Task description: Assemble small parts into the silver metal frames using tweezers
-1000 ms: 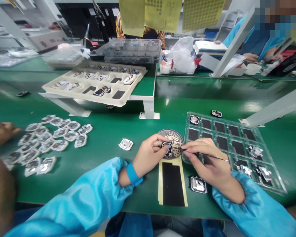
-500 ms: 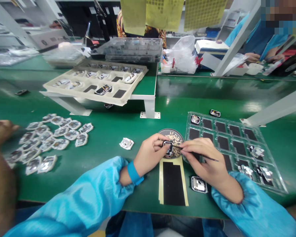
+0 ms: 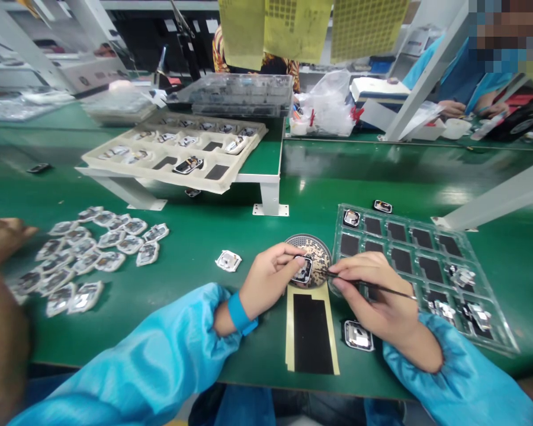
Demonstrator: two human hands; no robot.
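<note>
My left hand (image 3: pixel 273 273) pinches a smartwatch case (image 3: pixel 304 271) with a white rim between thumb and fingers, over the left side of a round dish (image 3: pixel 317 245) of tiny pale and dark parts. In my right hand (image 3: pixel 377 290) are dark tweezers (image 3: pixel 384 288), their tips over the dish, a little to the right of the watch case. Under the dish's front edge lies a yellow sheet with a black pad (image 3: pixel 313 334). Another open watch case (image 3: pixel 357 335) rests below my right hand. A single white-edged watch part (image 3: pixel 228 260) lies left of my left hand.
On the right is a clear compartment tray (image 3: pixel 400 260) with several watch parts. A cluster of watch parts (image 3: pixel 86 258) covers the left. A cream tray (image 3: pixel 160 168) sits on a raised shelf. Another person's arm (image 3: pixel 2 284) reaches in at far left; a co-worker's hands (image 3: pixel 453 109) are across the bench.
My right hand has drawn slightly right and down, so the tweezer tips have come away from the watch case. My left hand still holds the case over the dish.
</note>
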